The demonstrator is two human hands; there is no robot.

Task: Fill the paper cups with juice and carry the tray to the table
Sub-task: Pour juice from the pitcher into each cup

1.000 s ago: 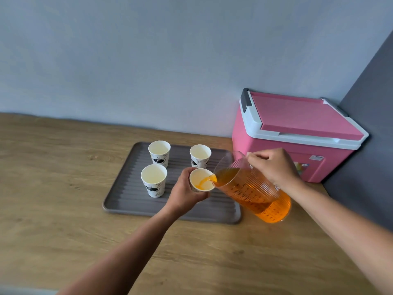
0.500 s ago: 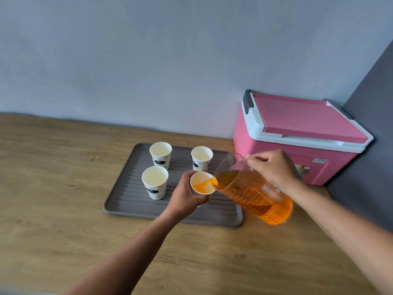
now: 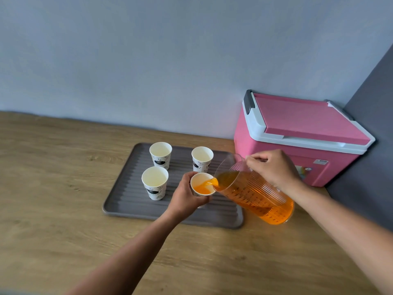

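Note:
A grey ribbed tray lies on the wooden counter with three empty white paper cups standing on it: one at the back left, one at the back right, one at the front left. My left hand grips a fourth paper cup over the tray's right part. My right hand holds a clear ribbed pitcher of orange juice, tilted left, its spout over that cup. A stream of juice runs into the cup.
A pink cooler box with a white rim and closed lid stands right of the tray against the pale wall. A dark grey wall closes the right side. The wooden counter stretches left and toward me.
The orange juice in the held cup has risen as the pouring goes on. Both hands, the cup and the pitcher stay in nearly the same place.

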